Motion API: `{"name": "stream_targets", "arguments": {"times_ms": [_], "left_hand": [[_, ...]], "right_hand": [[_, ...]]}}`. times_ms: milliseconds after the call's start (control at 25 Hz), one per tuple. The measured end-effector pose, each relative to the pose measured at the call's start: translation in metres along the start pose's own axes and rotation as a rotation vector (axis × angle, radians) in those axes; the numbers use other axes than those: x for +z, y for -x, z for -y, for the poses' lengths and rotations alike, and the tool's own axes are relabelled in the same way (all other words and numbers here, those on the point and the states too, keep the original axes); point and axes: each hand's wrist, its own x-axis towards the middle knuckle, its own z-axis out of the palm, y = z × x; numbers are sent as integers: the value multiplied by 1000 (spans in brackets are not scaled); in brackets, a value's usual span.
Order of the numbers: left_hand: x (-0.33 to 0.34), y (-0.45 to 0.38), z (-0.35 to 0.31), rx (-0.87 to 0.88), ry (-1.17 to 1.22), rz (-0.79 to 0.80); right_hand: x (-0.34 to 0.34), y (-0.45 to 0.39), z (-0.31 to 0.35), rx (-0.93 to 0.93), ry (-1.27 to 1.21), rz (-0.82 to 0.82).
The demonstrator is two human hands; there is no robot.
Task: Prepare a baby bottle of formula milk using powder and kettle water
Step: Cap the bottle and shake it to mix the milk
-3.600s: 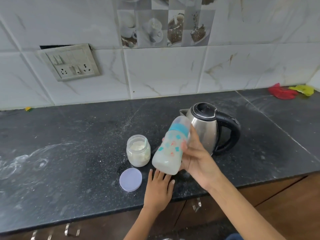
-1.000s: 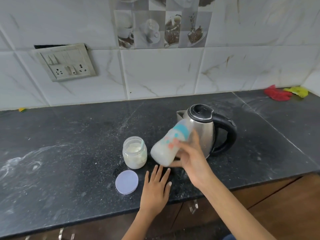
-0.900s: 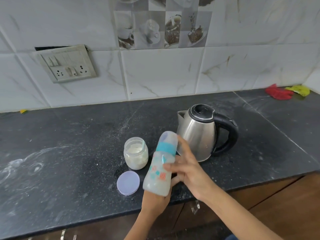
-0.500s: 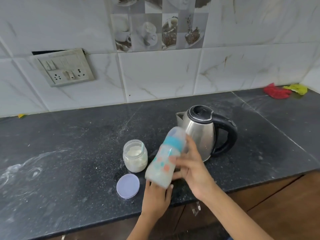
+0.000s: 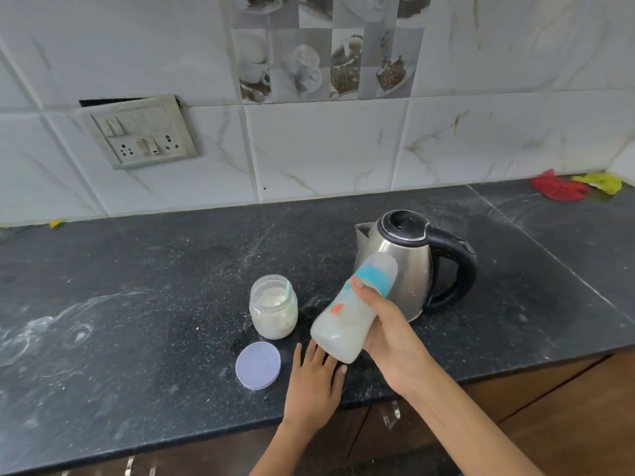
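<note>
I see the right hand (image 5: 388, 333) raised above the counter, reaching in from the lower right with the forearm running off the bottom edge. Its fingers and thumb wrap round the translucent plastic baby bottle with a teal collar and clear cap (image 5: 350, 310), thumb tip resting just below the collar. The bottle is tilted, cap pointing up and to the right, base down and to the left, and it holds cloudy white liquid. It hangs in the air in front of the stainless steel electric kettle with a black handle and lid (image 5: 409, 259), overlapping the kettle's lower left side from my view; I cannot tell whether the two touch.

The left hand (image 5: 314, 383) lies flat on the dark speckled stone countertop (image 5: 137, 304) near its front edge, fingers straight and slightly spread, holding nothing. Its fingertips sit under the bottle's base, and the bottle hides part of them.

Just left of the bottle stands the small clear glass jar of white powder (image 5: 274, 310), open, with a pale teal scoop handle leaning inside; the scoop's bowl is buried and I cannot make it out. The round lilac plastic lid (image 5: 258, 365) lies flat on the counter in front of the jar, beside the left hand.

The bottle's printed marks are too blurred to read.
</note>
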Motion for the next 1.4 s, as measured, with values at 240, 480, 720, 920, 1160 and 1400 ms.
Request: {"name": "stream_targets", "arguments": {"times_ms": [240,480,720,920,1160,1400], "left_hand": [[-5,2,-7,37,63,-184],[-1,2,0,-12,-59,-1],[-3,6,-8,-168,169,-73],[-3,6,-8,-103,131,-82],[-1,1,-2,-5,-65,-6],[-4,3,-1,-35,24,-10]], "right_hand": [[-5,12,1,162,8,90],[-12,-3,16,-145,28,24],[-17,5,-13,-99,223,90],[-22,-1,-19,-120,163,-8],[-28,-9,-11,-230,15,-123],[-31,-5,-17,-270,123,-96]]}}
